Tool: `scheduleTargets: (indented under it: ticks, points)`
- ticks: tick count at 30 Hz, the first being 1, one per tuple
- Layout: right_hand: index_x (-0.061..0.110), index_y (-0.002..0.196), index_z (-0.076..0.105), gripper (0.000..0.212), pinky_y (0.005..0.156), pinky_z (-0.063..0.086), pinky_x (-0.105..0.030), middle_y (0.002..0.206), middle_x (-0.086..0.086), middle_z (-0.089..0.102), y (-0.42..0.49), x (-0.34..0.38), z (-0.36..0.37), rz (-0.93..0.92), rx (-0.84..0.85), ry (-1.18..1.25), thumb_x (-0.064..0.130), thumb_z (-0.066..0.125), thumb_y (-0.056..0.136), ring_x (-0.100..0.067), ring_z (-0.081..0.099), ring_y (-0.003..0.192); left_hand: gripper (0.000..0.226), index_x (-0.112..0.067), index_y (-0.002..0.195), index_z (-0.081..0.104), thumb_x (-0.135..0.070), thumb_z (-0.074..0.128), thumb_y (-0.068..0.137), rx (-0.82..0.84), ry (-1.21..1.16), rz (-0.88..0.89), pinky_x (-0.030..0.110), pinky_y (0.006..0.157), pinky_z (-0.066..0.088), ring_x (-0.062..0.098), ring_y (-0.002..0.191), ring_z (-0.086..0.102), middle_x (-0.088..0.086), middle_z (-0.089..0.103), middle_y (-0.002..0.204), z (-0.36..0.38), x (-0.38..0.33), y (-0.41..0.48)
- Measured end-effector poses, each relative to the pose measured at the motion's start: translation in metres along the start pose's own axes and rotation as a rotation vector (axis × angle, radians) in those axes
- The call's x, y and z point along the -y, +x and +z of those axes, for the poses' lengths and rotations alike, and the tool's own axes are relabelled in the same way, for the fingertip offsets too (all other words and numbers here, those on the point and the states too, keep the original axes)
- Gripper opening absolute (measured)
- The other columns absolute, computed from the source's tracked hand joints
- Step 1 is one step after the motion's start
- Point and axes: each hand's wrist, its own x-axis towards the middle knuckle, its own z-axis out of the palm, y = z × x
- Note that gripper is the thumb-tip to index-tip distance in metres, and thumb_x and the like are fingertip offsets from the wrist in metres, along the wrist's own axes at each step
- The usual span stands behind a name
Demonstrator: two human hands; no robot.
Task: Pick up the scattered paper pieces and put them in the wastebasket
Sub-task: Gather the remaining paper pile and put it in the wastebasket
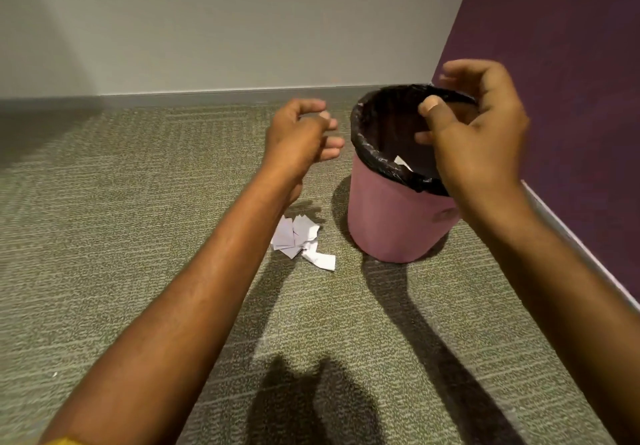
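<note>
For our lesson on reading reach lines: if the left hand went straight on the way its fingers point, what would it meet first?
Probably the black liner at the rim of the pink wastebasket: the left hand points right, toward it. Depth is unclear, so it might pass behind.

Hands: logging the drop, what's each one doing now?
Left hand: loosely curled, empty.
Right hand: open over the wastebasket, holding nothing.

Carpeted office corner [138,236], plain walls [242,28]
</note>
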Motion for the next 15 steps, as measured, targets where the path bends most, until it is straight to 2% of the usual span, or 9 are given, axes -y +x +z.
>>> scheduleTargets:
  ticks: [3, 6, 8, 10, 12, 15]
  points:
    - [0.017, 0.132, 0.064, 0.030, 0.071, 0.068, -0.037, 0.118, 0.002, 0.073, -0.018, 0.007, 0.012, -0.070, 0.093, 0.104, 0.013, 0.069, 0.102, -0.013, 0.080, 0.091, 0.025, -0.013, 0.128, 0.064, -0.011, 0.065, 0.103, -0.028, 0.284, -0.088, 0.039, 0.082, 0.066, 0.025, 0.101, 0.072, 0.014, 0.070, 0.125, -0.035, 0.044, 0.012]
    - [0.013, 0.131, 0.064, 0.027, 0.065, 0.068, -0.041, 0.110, -0.003, 0.075, -0.034, 0.005, 0.027, -0.068, 0.178, 0.156, 0.009, 0.068, 0.104, -0.015, 0.080, 0.081, 0.050, -0.019, 0.143, 0.059, -0.015, 0.076, 0.096, 0.168, 0.522, -0.218, 0.031, 0.088, 0.054, 0.024, 0.127, 0.062, 0.011, 0.059, 0.148, -0.063, 0.096, 0.016]
    - [0.011, 0.130, 0.065, 0.026, 0.061, 0.067, -0.044, 0.106, -0.005, 0.076, -0.044, 0.002, 0.037, -0.071, 0.233, 0.190, 0.009, 0.068, 0.104, -0.016, 0.081, 0.076, 0.072, -0.023, 0.155, 0.050, -0.015, 0.083, 0.091, 0.261, 0.704, -0.262, 0.036, 0.101, 0.049, 0.029, 0.140, 0.053, 0.011, 0.047, 0.161, -0.079, 0.127, 0.016]
    - [0.011, 0.129, 0.067, 0.025, 0.058, 0.066, -0.044, 0.102, -0.004, 0.076, -0.055, -0.004, 0.047, -0.086, 0.292, 0.191, 0.009, 0.069, 0.104, -0.017, 0.080, 0.072, 0.089, -0.024, 0.158, 0.045, -0.020, 0.091, 0.082, 0.288, 0.908, -0.270, 0.042, 0.110, 0.047, 0.032, 0.141, 0.051, 0.011, 0.050, 0.159, -0.093, 0.153, 0.016]
    - [0.011, 0.127, 0.069, 0.023, 0.058, 0.066, -0.044, 0.098, -0.003, 0.076, -0.063, -0.014, 0.057, -0.100, 0.351, 0.179, 0.008, 0.069, 0.104, -0.016, 0.079, 0.069, 0.100, -0.027, 0.156, 0.045, -0.035, 0.097, 0.072, 0.356, 1.086, -0.243, 0.051, 0.113, 0.046, 0.033, 0.138, 0.051, 0.006, 0.055, 0.151, -0.104, 0.172, 0.015]
    - [0.013, 0.122, 0.071, 0.020, 0.058, 0.065, -0.047, 0.095, -0.002, 0.076, -0.073, -0.035, 0.075, -0.063, 0.413, 0.170, 0.008, 0.069, 0.103, -0.016, 0.079, 0.067, 0.107, -0.036, 0.163, 0.036, -0.048, 0.093, 0.073, 0.432, 1.293, -0.149, 0.058, 0.123, 0.027, 0.034, 0.155, 0.029, -0.001, 0.036, 0.169, -0.115, 0.186, 0.011]
